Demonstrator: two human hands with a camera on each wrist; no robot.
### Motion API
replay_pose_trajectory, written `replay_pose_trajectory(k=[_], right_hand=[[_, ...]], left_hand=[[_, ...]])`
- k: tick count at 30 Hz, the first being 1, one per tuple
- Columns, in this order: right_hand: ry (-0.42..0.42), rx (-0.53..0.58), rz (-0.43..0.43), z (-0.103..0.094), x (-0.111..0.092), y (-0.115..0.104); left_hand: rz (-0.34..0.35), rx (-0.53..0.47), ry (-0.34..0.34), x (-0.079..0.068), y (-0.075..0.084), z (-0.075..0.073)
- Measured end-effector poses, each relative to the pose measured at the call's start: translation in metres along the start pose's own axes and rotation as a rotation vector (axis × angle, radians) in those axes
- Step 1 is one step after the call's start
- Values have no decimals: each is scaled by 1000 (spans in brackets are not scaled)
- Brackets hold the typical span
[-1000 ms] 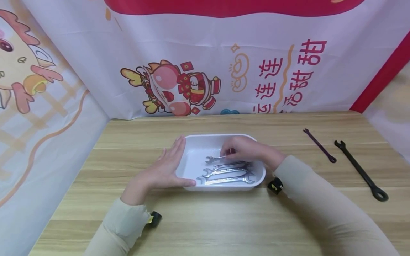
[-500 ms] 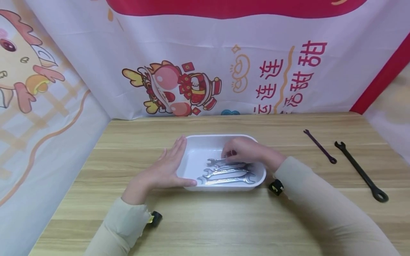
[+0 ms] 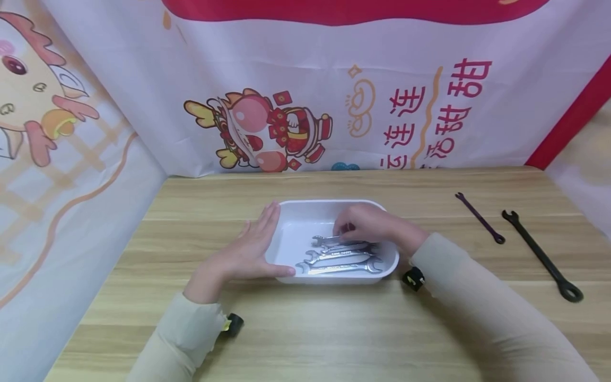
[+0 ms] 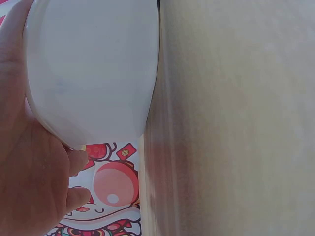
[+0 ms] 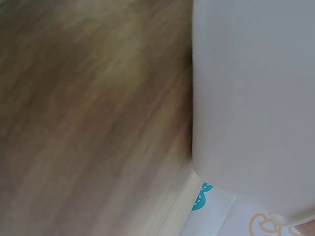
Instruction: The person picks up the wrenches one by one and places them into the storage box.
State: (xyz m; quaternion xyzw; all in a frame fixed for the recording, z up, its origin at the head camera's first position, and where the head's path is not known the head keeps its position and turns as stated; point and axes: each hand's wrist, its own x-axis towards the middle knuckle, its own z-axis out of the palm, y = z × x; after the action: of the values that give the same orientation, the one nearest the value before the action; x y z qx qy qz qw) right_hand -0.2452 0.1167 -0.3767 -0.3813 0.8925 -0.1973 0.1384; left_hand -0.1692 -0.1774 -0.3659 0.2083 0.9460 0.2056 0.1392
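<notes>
Pinching a silver open-end wrench (image 3: 323,241) in the white tray (image 3: 294,233), the right hand (image 3: 365,222) hides one end; the left hand (image 3: 248,252) splays against the left rim; a black combination wrench (image 3: 539,251) edges the desk's (image 3: 329,339) right side

The tub (image 3: 298,228) is plain white, and the wrenches (image 3: 339,268) inside it are shiny silver. Right of the tub, one wrench is dark purple (image 3: 479,217) and another black (image 3: 539,252). Beneath the tub, the worktop (image 3: 310,329) has light tan wood grain with browner streaks. Both sleeves (image 3: 496,302) are solid beige. Behind the tub, the white backdrop (image 3: 286,48) carries a scalloped red band, a red, pink and yellow cartoon figure (image 3: 264,130), and red characters (image 3: 460,79). Left of the tub, a white cloth (image 3: 62,233) shows a tan lattice and an orange wavy line.
</notes>
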Motion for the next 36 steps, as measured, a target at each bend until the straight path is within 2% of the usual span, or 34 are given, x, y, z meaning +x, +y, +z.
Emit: replay_pose_trajectory(k=[25, 36], right_hand=[[-17, -12, 47, -3, 1, -3], [-12, -25, 41, -1, 0, -5]], left_hand=[[-6, 2, 2, 2, 0, -2], [-12, -4, 3, 1, 0, 0]])
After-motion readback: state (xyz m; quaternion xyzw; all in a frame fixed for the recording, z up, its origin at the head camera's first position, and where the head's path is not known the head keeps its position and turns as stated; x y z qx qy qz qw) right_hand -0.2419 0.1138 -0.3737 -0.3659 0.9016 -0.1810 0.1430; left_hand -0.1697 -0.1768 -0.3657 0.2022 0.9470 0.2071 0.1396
